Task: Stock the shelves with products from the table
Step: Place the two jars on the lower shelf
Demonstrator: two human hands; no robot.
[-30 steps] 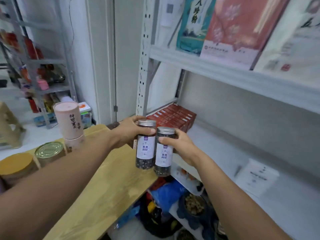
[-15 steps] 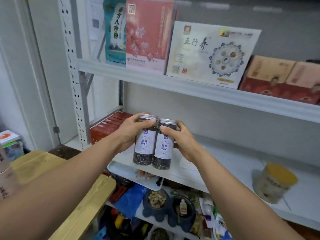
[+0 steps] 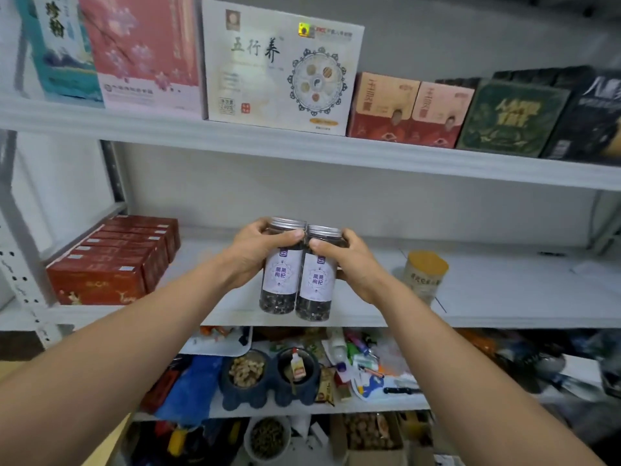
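Left grip (image 3: 253, 255): I see the fingers and thumb curled round the upper part of the left jar (image 3: 280, 280), with the thumb across the front just under the lid.
Right grip (image 3: 353, 264): curled the same way round the right jar (image 3: 317, 287), thumb in front and fingers behind.
Jar position: both jars are upright and touching side by side, over the front part of the middle shelf (image 3: 504, 297). I cannot tell whether their bases rest on the board.
Jar build: clear round cylinders, each with a flat silver lid (image 3: 289, 223) and a white wrap label with dark characters.
Jar contents: small dark dried pieces, visible through the wall below and above the labels.
Middle shelf: a flat white board with a smooth matt surface.
Red boxes (image 3: 111, 264): a row of flat rectangular cartons at the left end of the middle shelf, well apart from the jars.
Tub (image 3: 425, 275): a round pale tub with a yellow top, on the middle shelf just right of my right grip. I cannot see what is in it.
Upper shelf (image 3: 302, 146): printed cardboard boxes stand in a row on it.
Bowl (image 3: 268, 388): a dark blue double bowl on the shelf below; the left cup holds pale nut-like lumps, the right cup a small bottle (image 3: 297, 368).
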